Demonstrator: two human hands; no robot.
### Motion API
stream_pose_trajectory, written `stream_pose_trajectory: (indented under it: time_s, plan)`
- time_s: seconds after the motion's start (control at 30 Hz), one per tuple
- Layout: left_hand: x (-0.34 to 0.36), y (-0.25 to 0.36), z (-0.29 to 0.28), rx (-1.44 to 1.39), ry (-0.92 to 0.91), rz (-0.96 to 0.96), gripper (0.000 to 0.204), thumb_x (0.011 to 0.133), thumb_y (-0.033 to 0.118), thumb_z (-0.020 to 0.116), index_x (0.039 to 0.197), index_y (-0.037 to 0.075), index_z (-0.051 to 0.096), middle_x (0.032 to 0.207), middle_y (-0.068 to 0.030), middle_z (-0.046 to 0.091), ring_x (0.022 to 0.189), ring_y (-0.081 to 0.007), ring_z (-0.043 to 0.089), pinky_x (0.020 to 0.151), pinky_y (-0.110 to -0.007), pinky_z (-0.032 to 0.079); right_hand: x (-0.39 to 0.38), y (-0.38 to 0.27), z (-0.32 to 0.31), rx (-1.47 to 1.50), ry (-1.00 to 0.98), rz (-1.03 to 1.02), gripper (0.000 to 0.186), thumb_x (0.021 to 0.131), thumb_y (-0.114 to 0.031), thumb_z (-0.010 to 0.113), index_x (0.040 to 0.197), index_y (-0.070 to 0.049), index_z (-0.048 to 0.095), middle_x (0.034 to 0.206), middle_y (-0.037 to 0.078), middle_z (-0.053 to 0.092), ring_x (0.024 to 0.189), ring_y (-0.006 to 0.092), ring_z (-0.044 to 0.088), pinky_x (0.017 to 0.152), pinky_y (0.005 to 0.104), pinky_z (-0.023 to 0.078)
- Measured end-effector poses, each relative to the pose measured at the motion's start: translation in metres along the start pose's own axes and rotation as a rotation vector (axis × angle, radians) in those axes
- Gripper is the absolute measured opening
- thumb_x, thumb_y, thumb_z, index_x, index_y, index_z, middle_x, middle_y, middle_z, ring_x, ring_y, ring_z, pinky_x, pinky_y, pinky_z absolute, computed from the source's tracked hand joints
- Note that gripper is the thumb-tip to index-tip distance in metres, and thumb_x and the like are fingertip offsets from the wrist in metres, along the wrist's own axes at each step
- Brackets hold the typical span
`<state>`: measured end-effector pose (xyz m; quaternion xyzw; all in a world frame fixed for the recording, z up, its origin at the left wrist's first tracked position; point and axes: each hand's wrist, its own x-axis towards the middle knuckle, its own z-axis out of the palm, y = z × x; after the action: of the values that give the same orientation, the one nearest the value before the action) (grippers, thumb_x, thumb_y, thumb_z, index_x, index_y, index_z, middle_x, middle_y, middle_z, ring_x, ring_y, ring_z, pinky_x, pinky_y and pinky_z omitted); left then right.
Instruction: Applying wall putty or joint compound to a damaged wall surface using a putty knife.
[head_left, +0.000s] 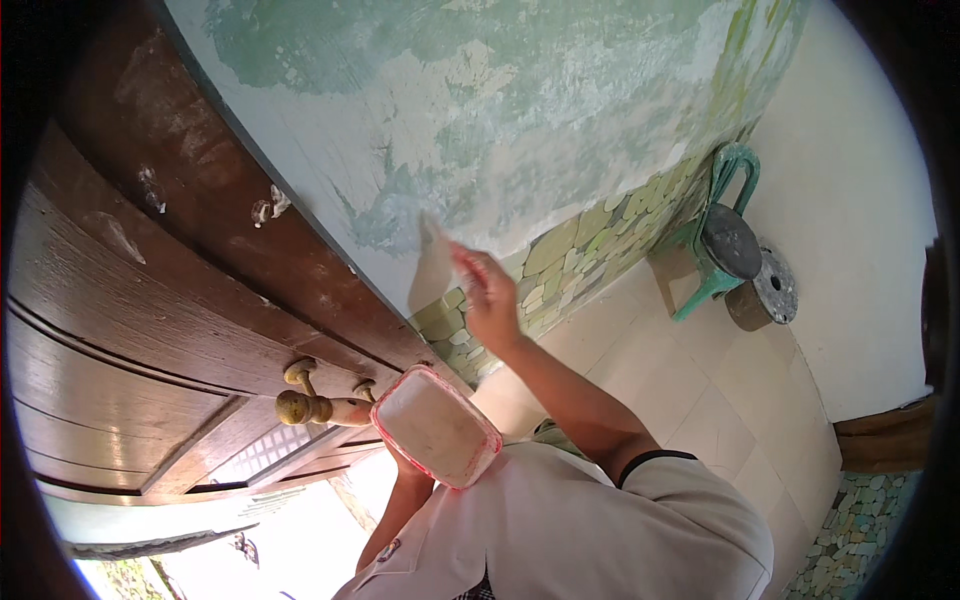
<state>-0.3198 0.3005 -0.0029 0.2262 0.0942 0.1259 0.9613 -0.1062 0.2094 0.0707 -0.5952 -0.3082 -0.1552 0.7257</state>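
Beige shirt (600, 520) lay nearest, beside a tray (435, 430), pale, red-rimmed, smudged inside, in the grip of the left hand (407, 466); the right hand (490, 300) gripped a blurred tool (431, 228) by the patchy wall (480, 100).

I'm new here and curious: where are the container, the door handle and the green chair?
Container (495, 441), head view: pinkish-red rim.
Door handle (346, 411), head view: pale middle grip.
Green chair (737, 152), head view: top of backrest.
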Motion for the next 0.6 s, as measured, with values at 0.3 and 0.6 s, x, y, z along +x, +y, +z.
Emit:
stream_pose_trajectory:
  time_s: [0.3,0.6]
  plan:
    - [0.019,-0.019,-0.043,-0.099,-0.305,0.118,0.065,0.096,0.061,0.039,0.136,0.01,0.048,0.131,-0.0076,0.057,0.116,-0.026,0.057,0.097,-0.043,0.048,0.065,-0.017,0.018,-0.537,0.256,-0.144,0.035,0.09,-0.002,0.053,0.125,0.0,0.058,0.106,0.02,0.061,0.093,0.0361,0.059,0.082,0.0402,0.048]
    - [-0.001,-0.007,-0.04,-0.15,-0.101,-0.038,0.065,0.095,0.062,0.039,0.135,0.012,0.049,0.131,-0.0078,0.057,0.116,-0.0267,0.057,0.097,-0.044,0.048,0.038,-0.017,-0.011,-0.016,0.141,-0.07,0.035,0.09,0.005,0.048,0.123,0.0,0.059,0.109,0.012,0.062,0.101,0.0209,0.06,0.086,0.0322,0.049]
